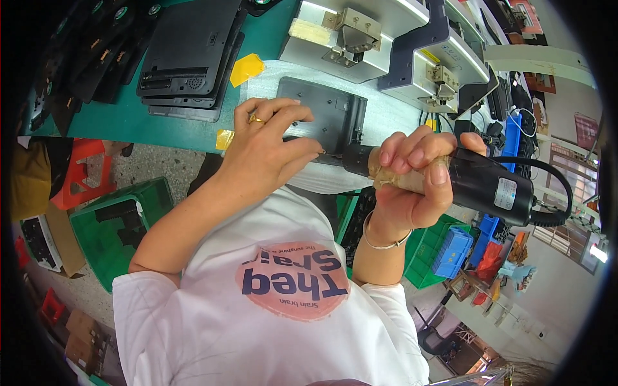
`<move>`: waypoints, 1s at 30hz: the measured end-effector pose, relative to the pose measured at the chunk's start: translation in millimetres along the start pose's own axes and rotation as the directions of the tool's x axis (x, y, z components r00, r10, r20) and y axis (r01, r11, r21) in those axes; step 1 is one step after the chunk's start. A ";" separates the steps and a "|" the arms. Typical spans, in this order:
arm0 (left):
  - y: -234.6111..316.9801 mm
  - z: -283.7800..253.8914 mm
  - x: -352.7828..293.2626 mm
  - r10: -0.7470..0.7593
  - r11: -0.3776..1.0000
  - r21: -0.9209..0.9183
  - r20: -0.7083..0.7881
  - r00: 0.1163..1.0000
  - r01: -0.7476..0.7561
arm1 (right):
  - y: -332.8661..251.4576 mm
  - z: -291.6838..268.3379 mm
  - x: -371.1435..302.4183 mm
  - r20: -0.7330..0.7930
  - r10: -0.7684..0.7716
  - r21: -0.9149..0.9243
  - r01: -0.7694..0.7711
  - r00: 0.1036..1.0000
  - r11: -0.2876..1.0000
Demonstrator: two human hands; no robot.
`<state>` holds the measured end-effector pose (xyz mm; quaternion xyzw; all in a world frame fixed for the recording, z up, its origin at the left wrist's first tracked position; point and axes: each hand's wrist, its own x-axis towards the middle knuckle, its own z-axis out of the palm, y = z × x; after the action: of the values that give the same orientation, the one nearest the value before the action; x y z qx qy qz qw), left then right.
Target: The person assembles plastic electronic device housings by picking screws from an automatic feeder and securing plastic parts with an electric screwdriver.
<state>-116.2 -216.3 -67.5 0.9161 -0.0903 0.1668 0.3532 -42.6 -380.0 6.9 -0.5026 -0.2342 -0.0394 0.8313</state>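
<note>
A black plastic housing [325,109] lies on a pale sheet at the table edge, its ribbed inner side up. My left hand [267,138], a ring on one finger, bends over the housing's left part and grips its near edge. The thumb points toward the tool's tip; whether a small piece is pinched there I cannot make out. Wrapped in my right hand [415,170] is a black electric screwdriver [489,186] with tan tape around its grip. It lies nearly sideways, its nose at the housing's near right corner; the bit itself is hardly visible.
Stacked black housings [193,58] sit at the left on the green table mat [122,122], beside more dark panels. Two metal-fronted machines [341,45] stand behind the work. A green crate [122,225] is on the floor at left, with blue baskets [452,251] at right.
</note>
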 end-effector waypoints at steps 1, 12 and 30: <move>1.2 -0.9 0.9 -0.001 1.000 0.000 -0.001 1.000 0.001 | -0.3 -2.0 0.1 0.002 -0.021 0.045 0.021 1.000 0.999; 6.5 -6.7 3.4 0.007 0.997 -0.077 -0.071 0.997 -0.013 | -7.3 -8.1 0.2 -0.002 -0.068 0.216 0.067 0.998 0.974; 10.9 -8.8 3.4 0.038 0.999 0.006 -0.013 0.999 -0.038 | -9.0 -4.3 -1.3 0.168 -0.085 0.144 0.061 0.982 0.988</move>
<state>-118.3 -218.5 -53.5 0.9142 -0.1051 0.1796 0.3477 -44.8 -388.3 12.0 -0.4363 -0.3263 -0.0095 0.8385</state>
